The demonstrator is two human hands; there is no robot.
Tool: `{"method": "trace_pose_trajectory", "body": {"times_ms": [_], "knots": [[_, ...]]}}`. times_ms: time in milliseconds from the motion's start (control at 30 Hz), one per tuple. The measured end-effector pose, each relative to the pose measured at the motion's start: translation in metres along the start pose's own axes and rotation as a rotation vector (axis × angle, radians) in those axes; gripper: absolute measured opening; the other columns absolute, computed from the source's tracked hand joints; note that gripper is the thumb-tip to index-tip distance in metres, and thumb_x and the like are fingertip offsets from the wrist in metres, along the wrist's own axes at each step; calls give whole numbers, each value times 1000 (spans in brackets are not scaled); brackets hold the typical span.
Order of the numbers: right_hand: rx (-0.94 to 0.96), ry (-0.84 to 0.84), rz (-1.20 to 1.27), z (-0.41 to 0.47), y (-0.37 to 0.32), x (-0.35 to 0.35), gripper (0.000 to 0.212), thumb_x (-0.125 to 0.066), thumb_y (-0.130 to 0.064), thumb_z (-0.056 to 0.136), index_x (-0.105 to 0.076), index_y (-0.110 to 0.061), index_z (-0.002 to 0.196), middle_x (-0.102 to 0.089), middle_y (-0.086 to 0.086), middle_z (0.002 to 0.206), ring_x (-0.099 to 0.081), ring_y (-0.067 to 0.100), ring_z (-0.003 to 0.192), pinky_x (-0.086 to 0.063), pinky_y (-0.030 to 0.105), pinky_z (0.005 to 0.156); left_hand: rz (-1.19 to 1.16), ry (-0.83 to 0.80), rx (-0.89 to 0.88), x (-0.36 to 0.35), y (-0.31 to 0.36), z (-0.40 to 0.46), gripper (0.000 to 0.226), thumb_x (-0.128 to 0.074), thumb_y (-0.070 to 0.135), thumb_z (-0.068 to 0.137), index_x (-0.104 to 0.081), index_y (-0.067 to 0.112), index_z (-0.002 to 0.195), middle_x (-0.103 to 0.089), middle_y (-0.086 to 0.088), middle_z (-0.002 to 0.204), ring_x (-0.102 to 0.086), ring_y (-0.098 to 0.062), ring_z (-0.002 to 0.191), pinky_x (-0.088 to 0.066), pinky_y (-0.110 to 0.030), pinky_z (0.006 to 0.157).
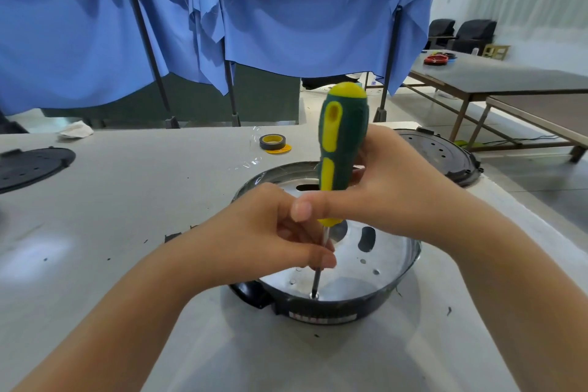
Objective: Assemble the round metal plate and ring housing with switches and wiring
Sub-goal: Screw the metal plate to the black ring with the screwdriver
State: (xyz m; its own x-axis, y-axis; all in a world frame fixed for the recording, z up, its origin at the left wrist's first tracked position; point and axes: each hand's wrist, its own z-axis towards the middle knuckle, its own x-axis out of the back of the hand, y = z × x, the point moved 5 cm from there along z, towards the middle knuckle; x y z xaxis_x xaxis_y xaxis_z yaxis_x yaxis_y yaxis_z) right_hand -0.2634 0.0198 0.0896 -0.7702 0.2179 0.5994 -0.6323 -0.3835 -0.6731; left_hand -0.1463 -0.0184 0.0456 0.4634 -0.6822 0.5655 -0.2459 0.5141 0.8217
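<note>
Over the ring housing (321, 312), your right hand (394, 197) is gripping the screwdriver (342, 137) handle (upright), your left hand (270, 232) pinching its shaft.

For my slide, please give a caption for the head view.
Right hand holds a screwdriver upright; left hand steadies its shaft on a screw in the plate.

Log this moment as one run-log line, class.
right hand grips screwdriver handle | left hand pinches shaft | tip on screw in metal plate | ring housing on table
</note>
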Motion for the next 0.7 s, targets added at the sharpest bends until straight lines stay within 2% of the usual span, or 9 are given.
{"method": "trace_pose_trajectory", "body": {"times_ms": [67, 167, 233, 300, 367, 467, 567, 633, 700], "knots": [[-66, -116, 155, -1, 7, 0, 46, -84, -40, 61, -60, -18, 93, -70, 0, 84, -68, 8, 76, -57, 25, 68, -29, -36, 15, -1, -1, -1, 20, -75, 6, 81, -73, 26, 79, -75, 11, 77, -72, -4, 75, -52, -12, 69], [-84, -288, 546, -3, 10, 2, 54, -72, -15, 74, -53, -17, 125, -69, 3, 117, -66, 19, 109, -54, 30, 88, -69, -89, 83, -4, -6, 1, 17, -66, 5, 88, -71, 21, 92, -77, 7, 88, -73, -8, 85, -55, -18, 77], [-51, -329, 684, -5, 9, 4, 56, -64, -5, 77, -49, -10, 131, -65, 11, 124, -62, 26, 115, -52, 35, 94, -96, -115, 123, -5, -10, 1, 20, -60, 4, 92, -69, 20, 98, -76, 7, 91, -72, -8, 90, -56, -20, 81], [-42, -318, 669, -4, 9, 4, 54, -63, -1, 77, -51, -6, 129, -66, 13, 120, -64, 27, 112, -53, 34, 91, -106, -133, 122, -6, -12, 1, 23, -57, 3, 93, -67, 20, 105, -76, 7, 95, -71, -9, 94, -55, -23, 86], [-57, -235, 567, -3, 9, 7, 51, -73, -8, 70, -59, -7, 120, -72, 9, 108, -69, 25, 100, -56, 31, 82, -111, -135, 99, -5, -11, 0, 24, -64, 6, 90, -68, 21, 108, -76, 8, 97, -71, -9, 94, -55, -22, 86], [-25, -27, 270, -2, 1, 11, 50, -90, -27, 55, -66, -15, 97, -72, 4, 91, -70, 23, 83, -60, 36, 70, -87, -53, 55, -1, -7, 1, 21, -82, 18, 75, -73, 28, 91, -76, 11, 88, -73, -9, 84, -55, -18, 79], [21, 104, 122, -2, -9, 4, 49, -88, -39, 51, -57, -19, 84, -59, -5, 69, -62, 22, 69, -57, 39, 60, -1, 58, 6, 2, -4, 3, 18, -87, 22, 67, -72, 24, 76, -74, 11, 73, -71, -6, 70, -54, -15, 68], [9, 158, 88, -2, -10, 0, 54, -88, -43, 49, -53, -19, 83, -53, -11, 65, -57, 20, 64, -54, 40, 60, 3, 82, 1, 3, -4, 2, 17, -87, 18, 66, -72, 21, 73, -74, 9, 71, -71, -8, 68, -53, -15, 65], [-21, 120, 121, -1, -7, -2, 54, -89, -37, 54, -53, -17, 87, -57, -9, 68, -59, 13, 63, -55, 35, 61, -21, 70, 14, 4, -6, 2, 16, -85, 13, 69, -73, 18, 78, -75, 6, 75, -72, -11, 71, -55, -18, 67]]}}
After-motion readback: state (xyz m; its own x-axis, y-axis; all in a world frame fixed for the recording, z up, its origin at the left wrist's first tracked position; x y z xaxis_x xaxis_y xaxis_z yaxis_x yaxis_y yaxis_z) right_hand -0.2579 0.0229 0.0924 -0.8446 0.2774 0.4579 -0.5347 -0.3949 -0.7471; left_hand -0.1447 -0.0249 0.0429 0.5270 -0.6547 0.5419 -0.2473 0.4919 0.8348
